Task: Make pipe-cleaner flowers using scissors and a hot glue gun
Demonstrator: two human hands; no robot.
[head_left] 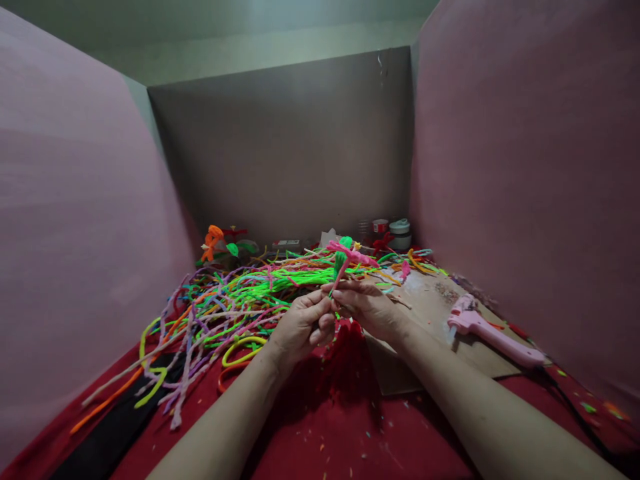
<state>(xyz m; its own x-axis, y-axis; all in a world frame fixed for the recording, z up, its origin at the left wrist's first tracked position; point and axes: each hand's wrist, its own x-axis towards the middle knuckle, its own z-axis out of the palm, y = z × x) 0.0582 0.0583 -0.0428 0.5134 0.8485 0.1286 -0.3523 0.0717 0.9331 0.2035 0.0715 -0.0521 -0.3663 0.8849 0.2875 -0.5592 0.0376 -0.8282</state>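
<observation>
Both of my hands meet above the front of the table, fingers pinched on a pipe-cleaner flower [342,264] with pink and green fuzzy parts. My left hand [306,323] grips the lower end of its stem. Just to the right, my right hand [367,305] pinches the stem a little higher, its fingertips close to those of the left. The flower stands roughly upright, tilted slightly to the right. Directly behind my hands spreads a heap of loose pipe cleaners [270,283] in green, pink, purple, orange and other colours.
A pink glue gun [495,331] lies on a brown board [400,373] at the right, its dark cord trailing forward. An orange pipe-cleaner flower [213,241] stands at the back left. A lidded jar [400,235] stands at the back. Pink partitions [525,167] flank the red cloth [320,427].
</observation>
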